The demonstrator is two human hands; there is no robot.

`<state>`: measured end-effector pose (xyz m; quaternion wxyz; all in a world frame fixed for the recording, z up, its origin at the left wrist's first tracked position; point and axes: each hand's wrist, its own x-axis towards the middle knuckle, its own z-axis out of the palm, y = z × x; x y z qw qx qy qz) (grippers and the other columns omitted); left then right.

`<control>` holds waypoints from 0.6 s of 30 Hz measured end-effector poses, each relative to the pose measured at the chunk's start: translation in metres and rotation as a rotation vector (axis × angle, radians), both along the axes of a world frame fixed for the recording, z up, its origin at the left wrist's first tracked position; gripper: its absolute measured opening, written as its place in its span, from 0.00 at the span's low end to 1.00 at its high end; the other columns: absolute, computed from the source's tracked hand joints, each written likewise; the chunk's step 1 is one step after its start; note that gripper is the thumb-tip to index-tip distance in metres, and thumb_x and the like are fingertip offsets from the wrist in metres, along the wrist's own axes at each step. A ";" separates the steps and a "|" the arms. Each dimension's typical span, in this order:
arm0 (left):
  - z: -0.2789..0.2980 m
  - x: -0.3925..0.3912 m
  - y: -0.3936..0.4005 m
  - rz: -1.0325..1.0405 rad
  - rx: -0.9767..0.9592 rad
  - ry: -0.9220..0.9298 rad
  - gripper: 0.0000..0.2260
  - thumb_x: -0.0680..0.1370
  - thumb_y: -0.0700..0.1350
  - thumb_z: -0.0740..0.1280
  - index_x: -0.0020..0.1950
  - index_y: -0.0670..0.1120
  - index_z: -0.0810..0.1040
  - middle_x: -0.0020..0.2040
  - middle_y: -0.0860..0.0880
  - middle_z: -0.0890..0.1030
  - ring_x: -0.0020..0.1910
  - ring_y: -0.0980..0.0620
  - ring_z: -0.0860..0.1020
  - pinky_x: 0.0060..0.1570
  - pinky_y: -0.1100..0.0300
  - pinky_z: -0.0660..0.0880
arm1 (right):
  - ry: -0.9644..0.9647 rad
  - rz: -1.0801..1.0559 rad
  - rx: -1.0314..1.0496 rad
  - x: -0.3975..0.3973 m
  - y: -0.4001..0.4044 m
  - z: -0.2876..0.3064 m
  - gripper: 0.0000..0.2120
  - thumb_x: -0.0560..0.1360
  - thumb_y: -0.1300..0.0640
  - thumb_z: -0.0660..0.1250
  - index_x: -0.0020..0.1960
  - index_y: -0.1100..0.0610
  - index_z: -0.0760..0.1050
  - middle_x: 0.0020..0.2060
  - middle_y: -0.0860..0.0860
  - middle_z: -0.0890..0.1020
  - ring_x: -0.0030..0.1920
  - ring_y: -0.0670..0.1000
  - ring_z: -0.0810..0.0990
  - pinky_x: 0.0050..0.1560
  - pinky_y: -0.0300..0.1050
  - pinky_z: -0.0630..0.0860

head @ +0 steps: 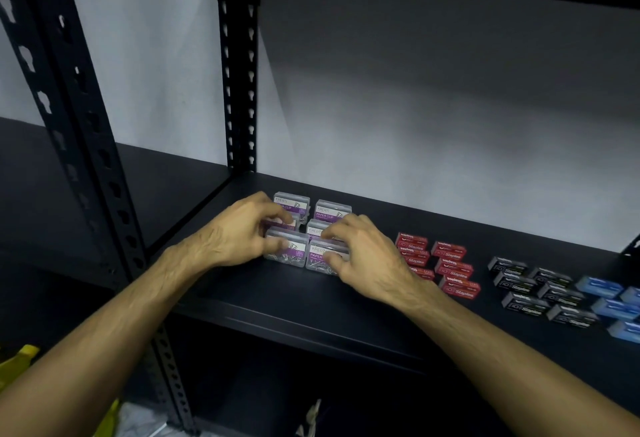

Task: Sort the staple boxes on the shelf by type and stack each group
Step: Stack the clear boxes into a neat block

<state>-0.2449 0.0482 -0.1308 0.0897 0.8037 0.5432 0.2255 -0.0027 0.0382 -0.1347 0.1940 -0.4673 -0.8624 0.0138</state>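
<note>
Several clear paper-clip boxes with purple labels (330,210) stand in two columns on the black shelf (277,294). My left hand (239,232) grips the front left clear box (287,246), thumb at its front and fingers curled over its back. My right hand (360,251) grips the front right clear box (320,253) the same way. To the right lie several red staple boxes (450,250), then several black staple boxes (526,305), then several blue staple boxes (599,287) at the frame's right edge, all lying flat in loose rows.
A black perforated upright (239,73) rises behind the clear boxes, and another upright (79,118) stands at the front left. A white wall backs the shelf. Something yellow (20,364) sits on the level below at the left.
</note>
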 end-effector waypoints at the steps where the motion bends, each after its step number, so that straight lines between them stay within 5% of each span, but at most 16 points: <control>1: 0.003 -0.001 0.000 0.021 0.037 -0.021 0.15 0.74 0.55 0.73 0.58 0.55 0.79 0.53 0.54 0.73 0.43 0.60 0.74 0.41 0.65 0.71 | 0.028 -0.005 0.015 0.001 0.001 0.002 0.17 0.79 0.50 0.65 0.66 0.53 0.75 0.62 0.48 0.76 0.62 0.47 0.70 0.59 0.44 0.73; 7: 0.015 -0.006 0.023 0.186 0.014 -0.029 0.12 0.79 0.55 0.65 0.58 0.53 0.80 0.53 0.51 0.78 0.52 0.52 0.78 0.54 0.51 0.77 | 0.212 -0.083 -0.051 -0.005 0.022 0.019 0.12 0.82 0.54 0.60 0.61 0.52 0.79 0.59 0.48 0.78 0.60 0.46 0.73 0.59 0.45 0.72; 13: 0.010 -0.001 0.039 0.166 -0.182 -0.202 0.10 0.81 0.51 0.64 0.56 0.50 0.83 0.51 0.54 0.84 0.49 0.57 0.80 0.53 0.58 0.76 | 0.254 -0.112 -0.263 -0.018 0.037 0.033 0.13 0.83 0.58 0.59 0.63 0.54 0.78 0.60 0.49 0.81 0.48 0.45 0.81 0.50 0.40 0.78; 18: 0.004 0.004 0.047 0.131 -0.237 -0.272 0.07 0.79 0.50 0.67 0.50 0.52 0.85 0.46 0.56 0.84 0.46 0.59 0.81 0.45 0.65 0.75 | 0.169 -0.100 -0.385 -0.020 0.042 0.031 0.13 0.83 0.59 0.59 0.63 0.55 0.79 0.66 0.49 0.78 0.55 0.46 0.80 0.47 0.33 0.72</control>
